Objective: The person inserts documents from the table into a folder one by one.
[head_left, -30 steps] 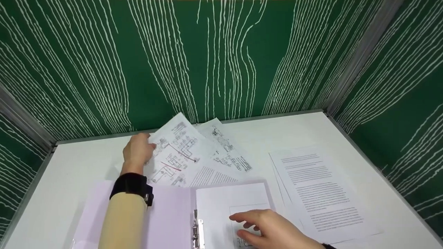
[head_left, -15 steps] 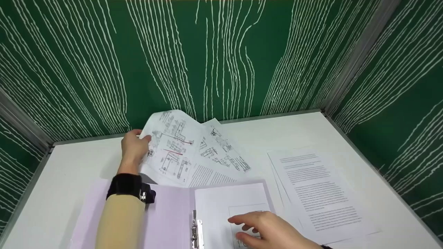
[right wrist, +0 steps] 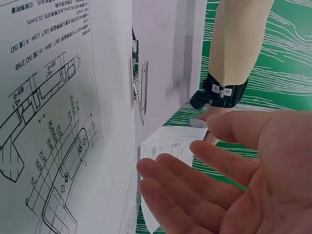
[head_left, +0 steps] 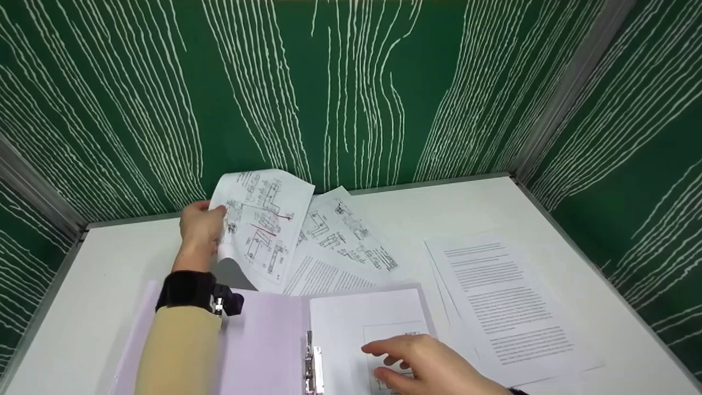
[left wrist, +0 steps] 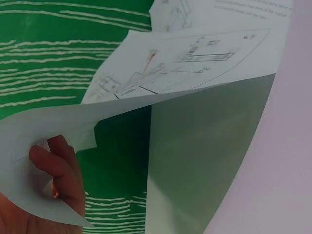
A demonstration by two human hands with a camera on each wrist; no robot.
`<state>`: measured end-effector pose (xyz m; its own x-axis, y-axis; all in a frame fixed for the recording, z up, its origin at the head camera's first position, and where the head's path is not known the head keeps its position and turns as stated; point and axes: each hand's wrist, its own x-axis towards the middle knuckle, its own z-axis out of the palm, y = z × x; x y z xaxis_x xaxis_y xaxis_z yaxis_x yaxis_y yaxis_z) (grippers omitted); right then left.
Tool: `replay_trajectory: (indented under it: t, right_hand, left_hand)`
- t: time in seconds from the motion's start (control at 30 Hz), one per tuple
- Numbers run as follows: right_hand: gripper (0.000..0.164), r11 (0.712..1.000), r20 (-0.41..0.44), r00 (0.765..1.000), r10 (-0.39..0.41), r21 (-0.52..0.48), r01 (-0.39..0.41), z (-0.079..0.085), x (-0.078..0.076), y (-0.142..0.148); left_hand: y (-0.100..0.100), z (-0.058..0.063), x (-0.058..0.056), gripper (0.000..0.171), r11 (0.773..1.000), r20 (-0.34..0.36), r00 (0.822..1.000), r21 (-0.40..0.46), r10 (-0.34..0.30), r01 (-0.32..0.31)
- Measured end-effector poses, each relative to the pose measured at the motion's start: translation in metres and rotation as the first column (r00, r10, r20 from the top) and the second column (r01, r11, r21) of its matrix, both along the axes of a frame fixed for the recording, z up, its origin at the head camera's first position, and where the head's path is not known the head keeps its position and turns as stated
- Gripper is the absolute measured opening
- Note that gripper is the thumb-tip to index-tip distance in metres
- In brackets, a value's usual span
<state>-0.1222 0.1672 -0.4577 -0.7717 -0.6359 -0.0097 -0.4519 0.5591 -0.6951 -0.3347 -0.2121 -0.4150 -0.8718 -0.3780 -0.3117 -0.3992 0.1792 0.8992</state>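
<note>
My left hand (head_left: 201,224) pinches the left edge of a printed drawing sheet (head_left: 264,219) with red marks, at the back left of the table. The sheet bows upward, and its lower corner curls clear of the table beside the folder. In the left wrist view, thumb and fingers (left wrist: 61,168) show at the curled paper edge. My right hand (head_left: 428,359) hovers with relaxed fingers over the papers (head_left: 362,307) in the open lilac folder (head_left: 263,345). Its palm and loose fingers appear in the right wrist view, holding nothing. A metal clip (head_left: 312,365) runs along the folder's spine.
Beneath the raised sheet lie another drawing sheet (head_left: 351,230) and a text page (head_left: 323,277). Several printed text sheets (head_left: 504,307) lie at the right on the white table (head_left: 455,208). Green panels (head_left: 351,93) with white lines stand behind and at both sides.
My left hand has moved left, drawing the red-marked sheet leftward and bending it up. More of the drawing beneath now shows. The right hand stays in place.
</note>
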Motion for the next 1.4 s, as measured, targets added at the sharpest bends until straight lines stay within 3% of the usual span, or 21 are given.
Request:
replay_trajectory:
  t: [0.23,0.47,0.67,0.8,0.9,1.07,1.27,1.33,1.4]
  right_hand:
    - [0.037,0.999,0.086,0.996,-0.038,0.025,0.036,0.003,0.002,-0.001]
    - [0.035,0.999,0.001,1.000,-0.015,0.033,0.015,0.004,0.004,-0.001]
    - [0.035,0.999,0.059,0.998,-0.033,0.027,0.031,0.005,0.005,-0.003]
    - [0.035,0.999,0.014,1.000,-0.020,0.031,0.019,0.005,0.005,-0.002]
    - [0.034,0.999,0.003,1.000,-0.020,0.026,0.020,0.004,0.005,0.000]
    - [0.035,0.998,0.028,0.998,-0.060,-0.007,0.060,0.001,0.003,0.001]
    - [0.044,0.971,0.206,0.960,-0.191,-0.106,0.216,-0.007,-0.009,0.007]
    - [0.050,0.943,0.284,0.934,-0.218,-0.185,0.276,-0.010,-0.016,0.010]
    - [0.058,0.893,0.421,0.878,-0.227,-0.271,0.360,-0.012,-0.023,0.013]
  left_hand:
    - [-0.012,0.007,0.002,0.054,0.998,0.024,0.999,0.059,0.034,-0.036]
    - [-0.024,0.015,0.005,0.056,0.998,0.019,0.998,0.039,0.057,-0.058]
    - [-0.034,0.020,0.009,0.056,0.993,0.006,0.994,0.029,0.111,-0.111]
    - [-0.039,0.021,0.010,0.058,0.987,-0.010,0.988,0.058,0.153,-0.152]
    - [-0.036,0.017,0.012,0.057,0.986,-0.034,0.991,0.115,0.129,-0.124]
    - [-0.018,0.004,0.016,0.052,0.979,-0.040,0.999,0.204,0.015,-0.007]
    - [0.012,-0.009,0.024,0.052,0.957,-0.009,0.995,0.274,-0.095,0.094]
    - [0.024,-0.013,0.028,0.052,0.949,-0.008,0.993,0.292,-0.120,0.117]
    - [0.037,-0.017,0.034,0.052,0.941,-0.006,0.989,0.306,-0.151,0.145]
